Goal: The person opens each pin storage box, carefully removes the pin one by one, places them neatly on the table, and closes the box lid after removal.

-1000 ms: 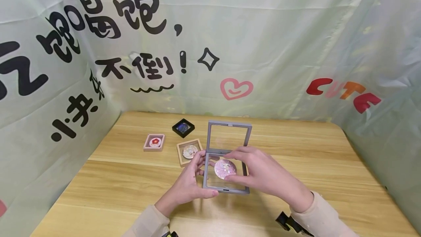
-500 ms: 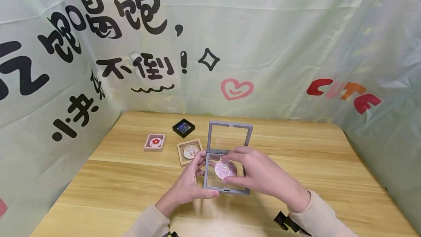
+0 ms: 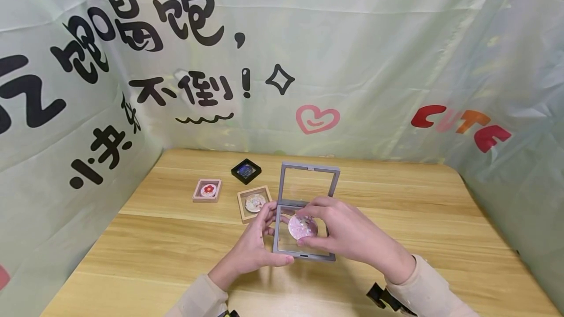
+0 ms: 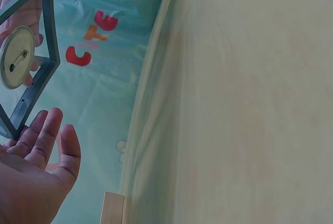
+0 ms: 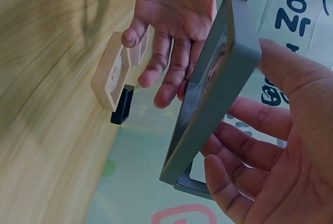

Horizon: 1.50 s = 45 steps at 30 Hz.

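A grey hinged display case (image 3: pixel 304 256) is held up above the table, its lid (image 3: pixel 311 166) swung upward and a clear film filling its lower half. My left hand (image 3: pixel 252 249) grips the case at its left side, thumb along the front edge, fingers behind. On the film lies a round pink pin badge (image 3: pixel 302 227). The fingers and thumb of my right hand (image 3: pixel 348 226) pinch this badge at its rim. Seen through the film in the left wrist view, the badge's metal back (image 4: pixel 17 57) carries a safety pin.
Behind my left hand stand a wooden case (image 3: pixel 241 208) with a pale round badge, a pink case (image 3: pixel 205 200) with a red flower badge, and a small black case (image 3: pixel 246 172). A printed cloth (image 3: pixel 374 62) hangs round the wooden table (image 3: pixel 405 209).
My right thumb and fingers have shifted slightly left over the badge, which stays at the film. The case and my left hand have hardly moved.
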Available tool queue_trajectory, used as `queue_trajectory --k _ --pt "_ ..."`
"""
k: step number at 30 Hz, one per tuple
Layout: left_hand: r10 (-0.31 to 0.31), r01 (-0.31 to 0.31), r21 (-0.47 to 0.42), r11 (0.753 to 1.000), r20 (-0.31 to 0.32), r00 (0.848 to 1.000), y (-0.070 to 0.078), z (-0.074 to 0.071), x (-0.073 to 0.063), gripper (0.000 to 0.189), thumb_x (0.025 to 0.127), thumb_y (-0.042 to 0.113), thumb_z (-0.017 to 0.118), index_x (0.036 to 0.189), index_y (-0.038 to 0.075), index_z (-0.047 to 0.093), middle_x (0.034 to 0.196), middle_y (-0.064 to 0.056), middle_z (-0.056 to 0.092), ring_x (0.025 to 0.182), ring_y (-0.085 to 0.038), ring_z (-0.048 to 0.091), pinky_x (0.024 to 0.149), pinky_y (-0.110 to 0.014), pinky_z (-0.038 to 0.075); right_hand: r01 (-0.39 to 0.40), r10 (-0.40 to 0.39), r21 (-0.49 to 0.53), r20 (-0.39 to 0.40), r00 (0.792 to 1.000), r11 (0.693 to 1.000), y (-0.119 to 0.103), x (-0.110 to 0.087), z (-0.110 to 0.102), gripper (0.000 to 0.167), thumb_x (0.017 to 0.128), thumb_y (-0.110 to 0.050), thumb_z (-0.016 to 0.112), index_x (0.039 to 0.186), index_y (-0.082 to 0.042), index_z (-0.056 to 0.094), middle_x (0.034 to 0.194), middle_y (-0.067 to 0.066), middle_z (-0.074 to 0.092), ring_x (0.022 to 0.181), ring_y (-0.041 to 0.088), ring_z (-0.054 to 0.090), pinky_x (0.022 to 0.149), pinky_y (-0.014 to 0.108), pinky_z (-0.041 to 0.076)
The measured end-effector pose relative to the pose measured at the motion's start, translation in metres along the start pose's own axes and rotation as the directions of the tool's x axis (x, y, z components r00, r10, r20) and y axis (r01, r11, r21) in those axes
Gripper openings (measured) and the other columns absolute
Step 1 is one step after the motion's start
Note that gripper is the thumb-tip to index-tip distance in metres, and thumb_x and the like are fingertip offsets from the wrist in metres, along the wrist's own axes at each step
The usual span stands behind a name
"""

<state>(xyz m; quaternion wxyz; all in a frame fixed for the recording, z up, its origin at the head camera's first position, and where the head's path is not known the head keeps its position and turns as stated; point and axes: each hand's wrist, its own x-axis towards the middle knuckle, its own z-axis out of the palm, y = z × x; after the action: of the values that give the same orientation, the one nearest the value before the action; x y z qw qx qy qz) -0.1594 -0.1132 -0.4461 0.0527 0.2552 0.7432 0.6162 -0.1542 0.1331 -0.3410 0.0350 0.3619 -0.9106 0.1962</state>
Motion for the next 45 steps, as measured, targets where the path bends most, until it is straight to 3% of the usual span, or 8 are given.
queue_trajectory --k 10,21,38,45 --pt "-0.015 0.015 0.011 1.0 -0.009 1.0 0.0013 0.0004 -0.0008 0.106 0.07 0.028 0.096 0.158 0.015 0.038 0.149 -0.009 0.063 0.135 -0.032 0.059 0.104 -0.028 0.053 0.006 -0.006 -0.018 -0.007 1.0 1.0 -0.0002 0.0008 0.0009 0.038 0.089 -0.037 0.088 0.121 -0.018 0.08 0.114 -0.002 0.077 0.099 0.01 0.072 0.082 0.03 0.062" --pt "-0.011 0.011 0.002 1.0 -0.009 1.0 0.0015 0.0005 -0.0008 0.107 0.07 0.027 0.095 0.159 0.014 0.037 0.151 -0.012 0.062 0.137 -0.035 0.059 0.105 -0.03 0.054 0.0 0.0 0.006 -0.043 0.999 1.0 0.0001 0.0024 0.0016 0.037 0.086 -0.034 0.089 0.118 -0.017 0.081 0.111 -0.002 0.076 0.088 0.006 0.066 0.071 0.021 0.055" --pt "-0.044 0.044 0.01 0.999 -0.017 0.999 0.0031 -0.0018 -0.0017 0.113 0.069 0.028 0.096 0.162 0.012 0.033 0.156 -0.014 0.059 0.141 -0.031 0.057 0.106 -0.027 0.053 0.012 -0.01 0.024 -0.089 0.996 1.0 0.0045 0.0013 -0.0008 0.033 0.087 -0.034 0.086 0.117 -0.02 0.082 0.107 -0.002 0.074 0.077 0.005 0.059 0.063 0.017 0.05" --pt "-0.017 0.017 0.011 1.0 -0.009 1.0 0.0031 -0.0016 -0.0002 0.106 0.071 0.026 0.096 0.159 0.015 0.038 0.144 -0.008 0.067 0.135 -0.032 0.061 0.102 -0.028 0.054 -0.001 0.003 0.025 -0.087 0.996 1.0 0.0044 -0.0003 -0.0037 0.033 0.087 -0.034 0.085 0.116 -0.019 0.082 0.11 -0.003 0.075 0.079 0.005 0.06 0.063 0.016 0.051"
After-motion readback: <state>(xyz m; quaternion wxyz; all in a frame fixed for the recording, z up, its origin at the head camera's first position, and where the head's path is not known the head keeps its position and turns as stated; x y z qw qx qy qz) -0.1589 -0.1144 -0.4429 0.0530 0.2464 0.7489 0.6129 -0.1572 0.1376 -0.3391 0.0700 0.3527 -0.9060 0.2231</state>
